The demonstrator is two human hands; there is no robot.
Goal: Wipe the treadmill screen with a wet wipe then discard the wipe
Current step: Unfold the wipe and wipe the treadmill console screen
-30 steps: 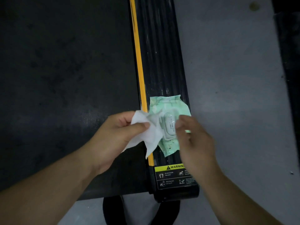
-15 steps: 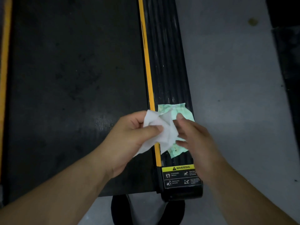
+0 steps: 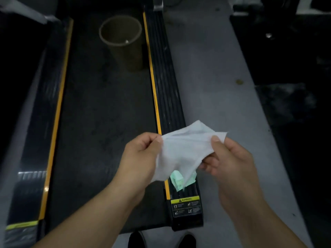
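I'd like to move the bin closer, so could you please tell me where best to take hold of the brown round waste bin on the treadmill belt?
Take the brown round waste bin by its open rim, from above: it stands upright, mouth up, without handles.

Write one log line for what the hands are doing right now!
left hand: pinching wipe | right hand: pinching wipe | wipe: spread open | pack: on side rail | bin: on belt

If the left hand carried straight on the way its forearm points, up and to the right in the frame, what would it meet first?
Probably the wet wipe that the left hand already pinches, then the treadmill's right side rail below it. Depth is unclear; the hand may pass above the rail.
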